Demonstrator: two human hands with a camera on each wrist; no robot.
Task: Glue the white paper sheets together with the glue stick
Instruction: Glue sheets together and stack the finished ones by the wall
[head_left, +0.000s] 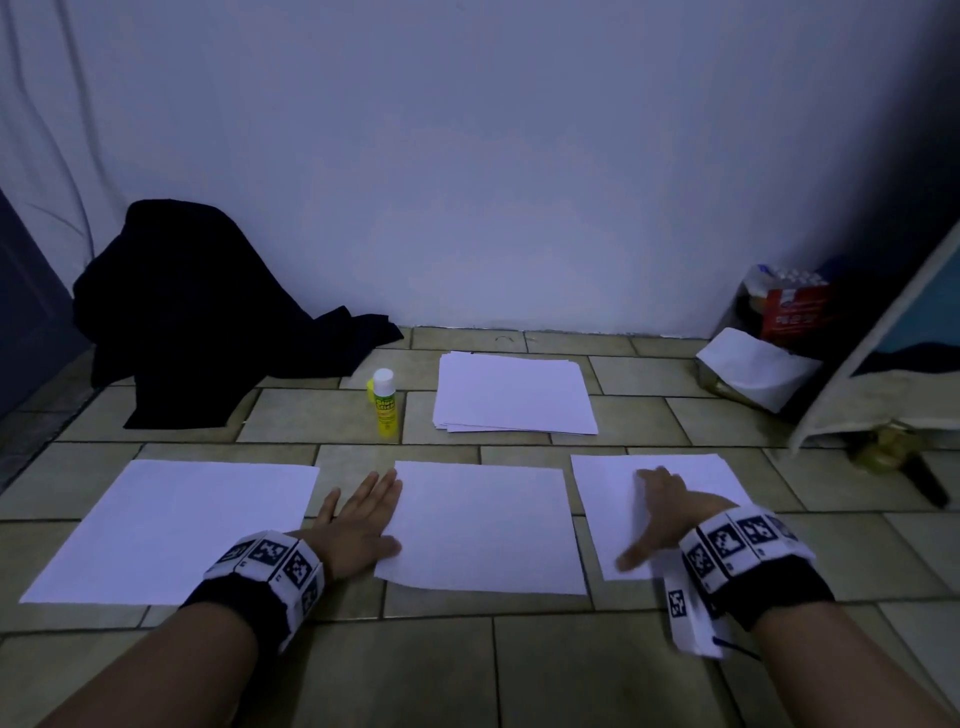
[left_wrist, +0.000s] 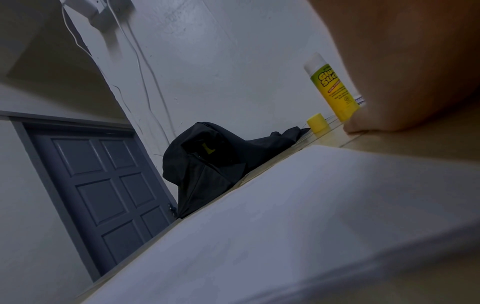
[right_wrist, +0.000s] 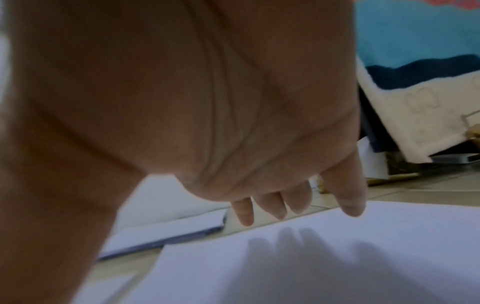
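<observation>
Paper sheets lie apart on the floor, none joined yet: the middle sheet (head_left: 483, 525) has my left hand (head_left: 358, 525) flat at its left edge; my right hand (head_left: 660, 514), fingers relaxed, hovers over the sheet (head_left: 691, 478) right of it. Beyond the middle sheet the glue stick (head_left: 385, 402) stands untouched — I judge all gluing remains.

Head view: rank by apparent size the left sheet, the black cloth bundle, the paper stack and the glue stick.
1. Left sheet and black cloth bundle: look alike; the sheet lies nearer the camera, so unranked.
2. Paper stack.
3. Glue stick, clearly smallest.
</observation>
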